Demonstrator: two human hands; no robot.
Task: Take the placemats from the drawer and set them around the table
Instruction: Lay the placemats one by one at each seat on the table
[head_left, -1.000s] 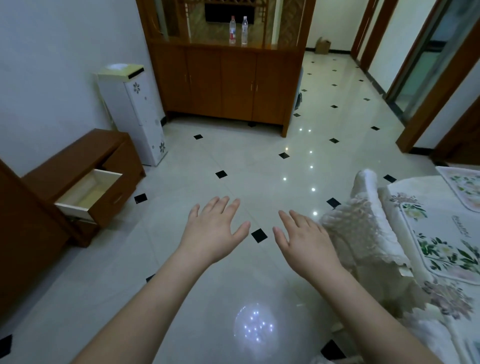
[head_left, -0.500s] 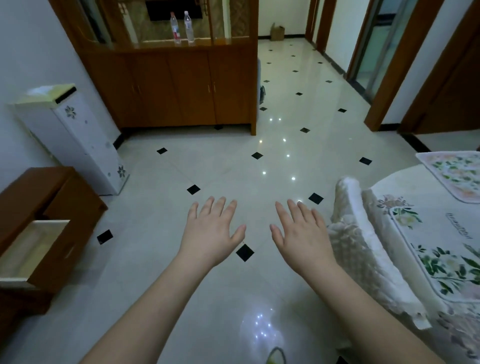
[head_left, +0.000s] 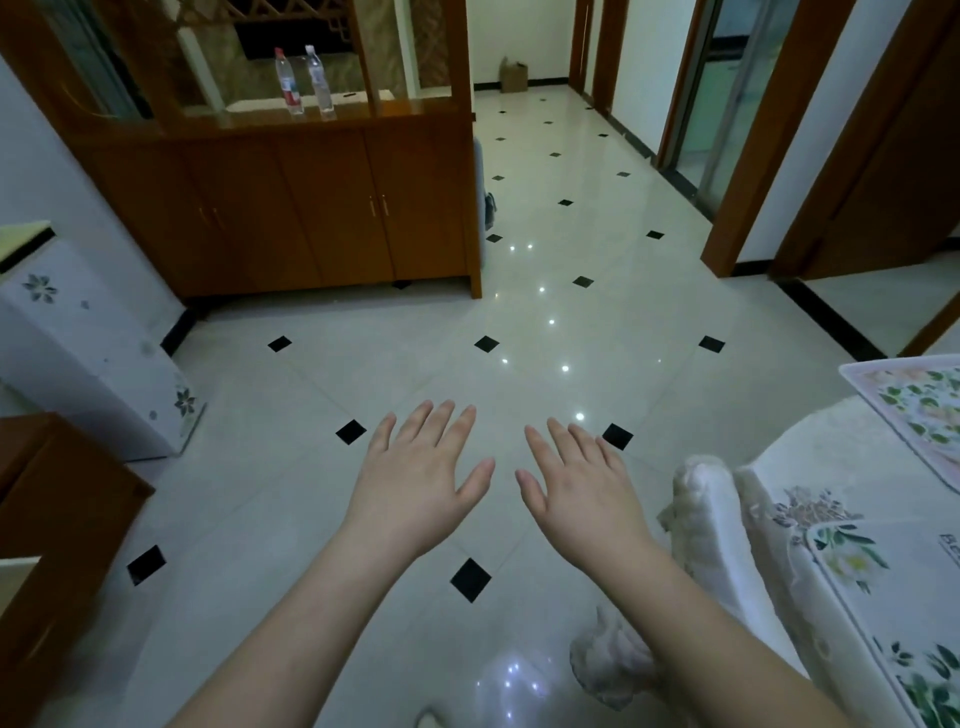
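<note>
Here both hands (head_left: 511, 483) hang spread and empty over the floor; two placemats (head_left: 904, 582) lie at the tabletop (head_left: 810, 467) edge, where a sleeve could drag them off

Floor (head_left: 415, 364) pale, black diamond insets; placemats (head_left: 904, 603) white, green floral; cabinet (head_left: 322, 208) brown.

The low brown wooden drawer unit (head_left: 57, 525) is cut by the left edge, and only a pale sliver of its open drawer (head_left: 15, 582) shows, so its contents cannot be seen. The white floral-printed floor cabinet (head_left: 93, 358) also runs off the left edge. On the right, the table under a white floral cloth (head_left: 769, 483) is cropped, as are both floral placemats on it (head_left: 919, 410) (head_left: 893, 613). The labels on the two clear plastic bottles (head_left: 304, 80) are too small to read.
</note>
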